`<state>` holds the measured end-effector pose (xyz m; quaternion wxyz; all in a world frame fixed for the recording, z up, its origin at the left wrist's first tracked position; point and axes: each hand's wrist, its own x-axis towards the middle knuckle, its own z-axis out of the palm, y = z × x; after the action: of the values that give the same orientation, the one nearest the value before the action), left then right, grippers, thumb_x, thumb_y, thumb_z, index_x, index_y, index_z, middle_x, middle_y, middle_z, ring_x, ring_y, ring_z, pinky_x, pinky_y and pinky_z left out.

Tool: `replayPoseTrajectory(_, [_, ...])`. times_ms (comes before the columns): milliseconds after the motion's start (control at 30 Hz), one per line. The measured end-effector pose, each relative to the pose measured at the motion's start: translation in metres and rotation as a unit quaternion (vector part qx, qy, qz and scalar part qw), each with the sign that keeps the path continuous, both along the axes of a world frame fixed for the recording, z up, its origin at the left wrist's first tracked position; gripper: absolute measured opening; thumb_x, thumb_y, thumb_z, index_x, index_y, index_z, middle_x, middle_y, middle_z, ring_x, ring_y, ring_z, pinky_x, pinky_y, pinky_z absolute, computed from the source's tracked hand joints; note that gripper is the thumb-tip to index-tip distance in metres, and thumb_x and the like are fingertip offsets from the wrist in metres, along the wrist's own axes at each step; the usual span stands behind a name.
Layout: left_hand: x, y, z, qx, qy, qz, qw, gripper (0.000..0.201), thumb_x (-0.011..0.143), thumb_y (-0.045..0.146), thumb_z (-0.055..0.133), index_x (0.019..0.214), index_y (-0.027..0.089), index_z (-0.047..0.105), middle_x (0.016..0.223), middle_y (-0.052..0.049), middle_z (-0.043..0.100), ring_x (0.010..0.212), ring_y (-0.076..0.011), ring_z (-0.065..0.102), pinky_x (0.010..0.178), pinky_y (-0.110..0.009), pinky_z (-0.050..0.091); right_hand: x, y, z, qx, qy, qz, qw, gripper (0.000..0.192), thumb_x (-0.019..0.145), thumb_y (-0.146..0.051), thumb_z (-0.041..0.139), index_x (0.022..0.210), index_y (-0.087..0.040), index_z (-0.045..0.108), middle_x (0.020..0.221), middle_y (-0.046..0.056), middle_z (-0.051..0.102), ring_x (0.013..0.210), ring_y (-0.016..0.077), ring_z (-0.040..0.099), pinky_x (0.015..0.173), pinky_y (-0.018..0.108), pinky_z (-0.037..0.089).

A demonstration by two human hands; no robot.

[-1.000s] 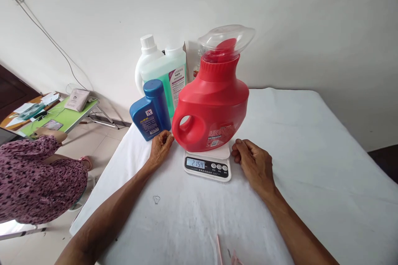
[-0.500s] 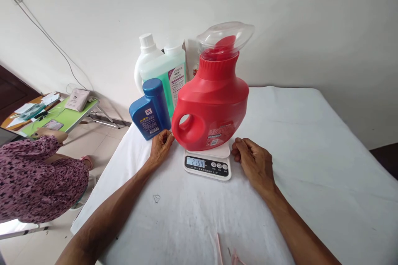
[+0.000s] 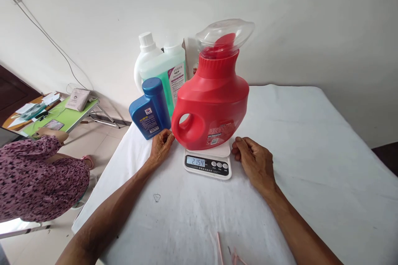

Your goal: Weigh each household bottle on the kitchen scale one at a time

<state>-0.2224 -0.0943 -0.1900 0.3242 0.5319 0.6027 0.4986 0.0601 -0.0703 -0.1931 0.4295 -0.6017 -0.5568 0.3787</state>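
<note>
A large red jug (image 3: 214,99) with a ring handle stands on a small white kitchen scale (image 3: 207,167), whose display reads 2154. A clear plastic cover (image 3: 226,35), dome-like, sits over the red piece at the jug's top. My left hand (image 3: 161,144) rests on the cloth with curled fingers, between the blue bottle (image 3: 151,109) and the jug's lower left side. To the right of the scale lies my right hand (image 3: 253,159), its fingers bent inward near the scale's edge. Neither hand shows anything held.
Behind the blue bottle stand a bottle of green liquid (image 3: 177,78) and a white bottle (image 3: 146,45), near the wall. White cloth (image 3: 311,153) covers the table. Pink strips (image 3: 220,248) lie at the front edge. On the left, a person in a patterned dress (image 3: 40,174) sits by a green table (image 3: 71,112).
</note>
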Motion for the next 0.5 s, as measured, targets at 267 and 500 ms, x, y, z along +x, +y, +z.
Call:
replayPoseTrajectory(267, [0.0003,-0.0009,0.0011,-0.001,0.004,0.0,1.0,0.049,0.091,0.063,0.065,0.078,0.016,0.06,0.067,0.003,0.044,0.065,-0.0112,0.036,0.06,-0.026,0.029,-0.0011,0.0004,0.0008,-0.008,0.001,-0.004,1.0,0.045,0.09,-0.062,0.055,0.069,-0.024,0.062,0.066,0.003,0.066,0.059,0.0175,0.059,0.062,0.03,0.048])
replayPoseTrajectory(500, [-0.0005,0.0002,0.0004,0.003,0.016,0.001,1.0,0.056,0.091,0.071,0.063,0.078,0.016,0.06,0.066,0.003,0.047,0.063,-0.0112,0.038,0.059,-0.026,0.03,-0.0008,0.0011,0.0005,-0.008,0.001,0.0,1.0,0.046,0.09,-0.064,0.054,0.07,-0.023,0.062,0.066,0.003,0.066,0.058,0.0166,0.059,0.061,0.029,0.048])
